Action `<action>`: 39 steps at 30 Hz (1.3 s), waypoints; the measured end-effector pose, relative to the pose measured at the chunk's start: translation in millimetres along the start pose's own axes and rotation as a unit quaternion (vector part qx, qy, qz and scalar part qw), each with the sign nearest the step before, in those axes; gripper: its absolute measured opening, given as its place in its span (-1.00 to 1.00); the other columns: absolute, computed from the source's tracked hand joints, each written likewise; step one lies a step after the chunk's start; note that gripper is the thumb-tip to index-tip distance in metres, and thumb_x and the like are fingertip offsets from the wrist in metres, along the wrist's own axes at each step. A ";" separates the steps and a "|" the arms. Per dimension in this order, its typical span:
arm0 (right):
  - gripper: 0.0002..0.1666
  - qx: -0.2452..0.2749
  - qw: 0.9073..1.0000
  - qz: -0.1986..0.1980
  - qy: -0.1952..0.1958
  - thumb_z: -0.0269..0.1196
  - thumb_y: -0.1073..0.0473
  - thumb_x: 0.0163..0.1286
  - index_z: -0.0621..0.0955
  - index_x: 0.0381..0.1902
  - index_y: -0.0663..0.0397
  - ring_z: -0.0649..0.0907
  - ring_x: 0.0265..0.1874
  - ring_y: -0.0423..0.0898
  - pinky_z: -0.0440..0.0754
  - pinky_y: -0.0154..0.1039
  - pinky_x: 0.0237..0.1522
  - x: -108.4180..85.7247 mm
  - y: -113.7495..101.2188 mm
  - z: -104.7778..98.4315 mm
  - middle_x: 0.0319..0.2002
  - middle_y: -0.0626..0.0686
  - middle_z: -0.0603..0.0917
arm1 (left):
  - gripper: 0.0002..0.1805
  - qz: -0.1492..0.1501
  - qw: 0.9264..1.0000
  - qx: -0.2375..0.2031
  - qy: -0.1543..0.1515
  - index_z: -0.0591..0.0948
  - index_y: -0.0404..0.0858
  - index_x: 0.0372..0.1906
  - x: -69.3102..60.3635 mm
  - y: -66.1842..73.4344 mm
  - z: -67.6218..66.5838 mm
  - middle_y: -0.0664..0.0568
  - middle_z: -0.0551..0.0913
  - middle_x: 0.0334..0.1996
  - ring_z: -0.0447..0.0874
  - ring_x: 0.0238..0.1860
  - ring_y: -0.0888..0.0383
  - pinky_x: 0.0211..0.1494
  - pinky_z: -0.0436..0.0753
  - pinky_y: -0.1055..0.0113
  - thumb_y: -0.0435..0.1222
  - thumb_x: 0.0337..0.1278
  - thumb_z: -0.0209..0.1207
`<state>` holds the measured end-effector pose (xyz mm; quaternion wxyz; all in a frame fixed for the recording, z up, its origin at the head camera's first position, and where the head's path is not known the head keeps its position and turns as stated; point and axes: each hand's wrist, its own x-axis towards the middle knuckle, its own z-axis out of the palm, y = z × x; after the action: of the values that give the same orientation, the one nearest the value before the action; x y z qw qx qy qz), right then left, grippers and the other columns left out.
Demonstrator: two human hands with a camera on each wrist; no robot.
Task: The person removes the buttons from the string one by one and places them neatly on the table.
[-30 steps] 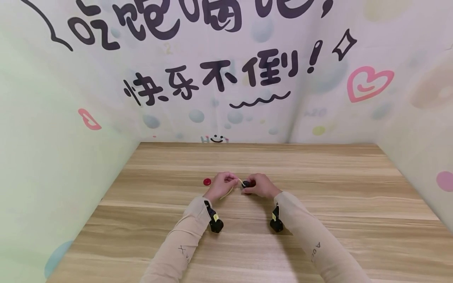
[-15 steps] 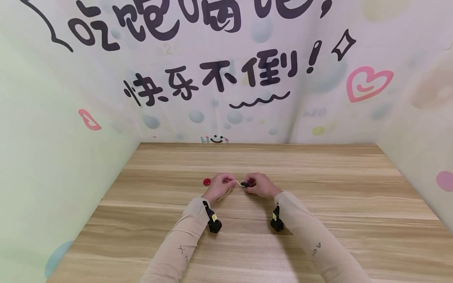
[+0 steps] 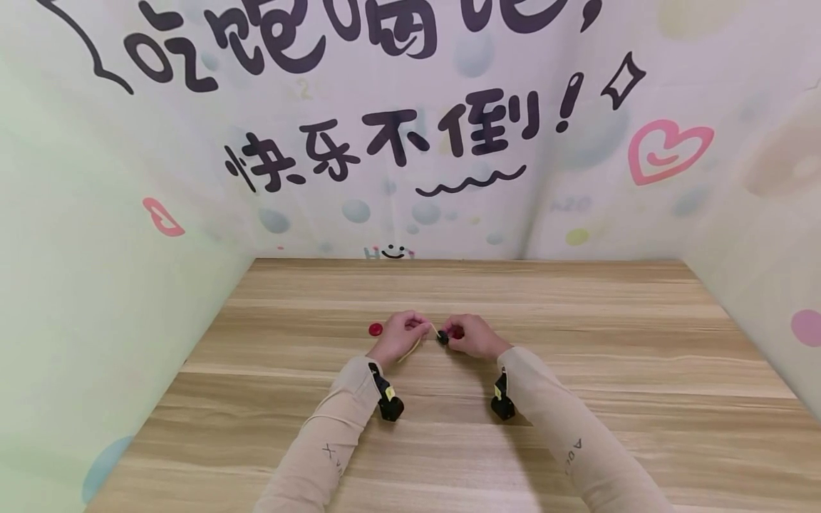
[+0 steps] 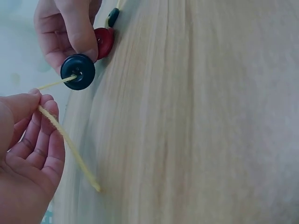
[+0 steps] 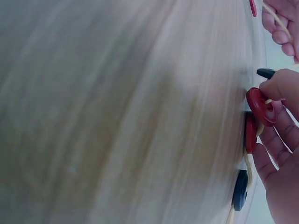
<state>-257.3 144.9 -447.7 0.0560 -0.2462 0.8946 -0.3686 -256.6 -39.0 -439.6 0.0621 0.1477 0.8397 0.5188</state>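
In the left wrist view, the left hand (image 4: 35,144) pinches a yellow cord (image 4: 74,151) between thumb and finger, its free end hanging below. From there the cord runs through a hole in a black button (image 4: 84,83), which the right hand (image 4: 74,28) pinches at its edge. Behind it hangs a red button (image 4: 105,43) against the right hand's fingers. The right wrist view shows a red button (image 5: 261,107) beside the right thumb, another red button (image 5: 250,132) below, and a black button (image 5: 240,190) lower on the cord.
A loose red button (image 3: 375,329) lies on the wooden table (image 3: 449,456), just left of the left hand. A printed cloth wall (image 3: 577,235) stands behind the table's far edge, with side walls at left and right.
The black button at the right fingertips has turned, from edge-on half a second ago to a rounder face now. The left hand has shifted slightly, still pinching the cord.
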 end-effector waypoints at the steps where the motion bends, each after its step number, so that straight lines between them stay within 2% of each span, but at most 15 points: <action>1: -0.87 -0.001 1.000 -0.002 0.002 0.21 0.41 0.06 0.59 -0.36 0.22 0.47 -0.47 -0.22 0.44 -0.37 -0.39 -0.5 -0.6 -0.1 -0.48 -0.03 0.56 | -0.88 0.000 1.000 -0.001 0.001 0.56 -0.37 -0.34 -0.3 1.1 0.2 -0.01 0.59 -0.49 0.52 -0.44 0.20 -0.37 0.48 0.45 -0.36 0.09 0.11; 5: -0.93 -0.004 1.000 -0.008 0.016 0.23 0.38 0.10 0.61 -0.40 0.22 0.50 -0.46 -0.21 0.47 -0.34 -0.36 -2.5 -3.2 -0.5 -0.47 -0.01 0.60 | -0.88 0.000 1.000 -0.004 0.003 0.56 -0.37 -0.34 -0.6 3.3 1.1 -0.06 0.60 -0.47 0.54 -0.42 0.14 -0.37 0.48 0.44 -0.36 0.09 0.11; 9: -0.93 0.000 0.999 -0.016 0.035 0.23 0.37 0.10 0.62 -0.40 0.24 0.57 -0.40 -0.15 0.53 -0.30 -0.30 -2.5 -2.7 0.5 -0.42 0.04 0.63 | -0.89 0.016 1.000 0.000 0.005 0.57 -0.38 -0.35 -0.5 1.5 1.0 -0.05 0.60 -0.48 0.53 -0.44 0.19 -0.36 0.49 0.44 -0.38 0.08 0.11; 13: -0.92 0.019 0.999 -0.006 0.042 0.22 0.38 0.11 0.63 -0.39 0.24 0.59 -0.40 -0.15 0.55 -0.33 -0.35 -2.3 -2.1 1.0 -0.41 0.05 0.63 | -0.90 0.027 1.000 0.004 0.003 0.58 -0.37 -0.37 -0.1 -2.4 0.8 0.00 0.59 -0.50 0.49 -0.47 0.27 -0.36 0.48 0.45 -0.39 0.07 0.11; 17: -0.90 0.030 0.998 -0.001 0.047 0.20 0.39 0.12 0.63 -0.37 0.24 0.57 -0.44 -0.19 0.52 -0.37 -0.40 -1.6 -0.1 0.6 -0.43 0.04 0.64 | -0.90 0.035 0.999 0.001 -0.007 0.57 -0.39 -0.39 0.0 -5.1 0.1 0.00 0.57 -0.53 0.48 -0.50 0.26 -0.39 0.47 0.44 -0.40 0.08 0.10; 24: -0.91 0.027 0.999 -0.015 0.041 0.22 0.36 0.11 0.64 -0.40 0.25 0.55 -0.51 -0.26 0.51 -0.39 -0.43 -2.3 3.5 0.4 -0.49 0.02 0.65 | -0.89 0.021 1.000 0.013 -0.010 0.57 -0.36 -0.35 -0.2 -3.5 -0.4 0.03 0.57 -0.50 0.48 -0.46 0.27 -0.37 0.48 0.44 -0.36 0.10 0.10; 28: -0.95 0.008 0.999 -0.011 0.034 0.26 0.31 0.11 0.63 -0.46 0.21 0.53 -0.55 -0.30 0.49 -0.42 -0.44 -2.3 4.0 1.9 -0.54 -0.04 0.64 | -0.88 0.017 1.000 0.019 -0.008 0.57 -0.35 -0.34 -1.3 -1.6 -0.8 0.02 0.58 -0.48 0.49 -0.44 0.26 -0.35 0.49 0.43 -0.35 0.10 0.11; 33: -0.96 0.004 1.000 -0.002 0.029 0.21 0.31 0.16 0.58 -0.47 0.18 0.52 -0.53 -0.26 0.48 -0.40 -0.43 -2.9 1.5 0.7 -0.54 -0.05 0.60 | -0.89 0.021 1.000 0.012 -0.007 0.57 -0.38 -0.35 -2.6 -2.0 -2.0 -0.02 0.58 -0.49 0.49 -0.45 0.24 -0.35 0.49 0.43 -0.38 0.09 0.11; 39: -0.96 0.026 0.998 0.022 0.051 0.17 0.31 0.20 0.55 -0.39 0.20 0.51 -0.47 -0.18 0.48 -0.34 -0.43 -4.3 0.0 -2.2 -0.47 0.00 0.58 | -0.87 0.007 0.999 0.018 -0.034 0.59 -0.39 -0.33 -2.7 -6.3 -3.2 0.00 0.59 -0.45 0.49 -0.43 0.25 -0.32 0.49 0.44 -0.37 0.08 0.12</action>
<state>-254.2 148.3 -446.5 0.0252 -0.2058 0.8916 -0.4026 -256.1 -45.3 -443.9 0.0838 0.1722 0.8450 0.4993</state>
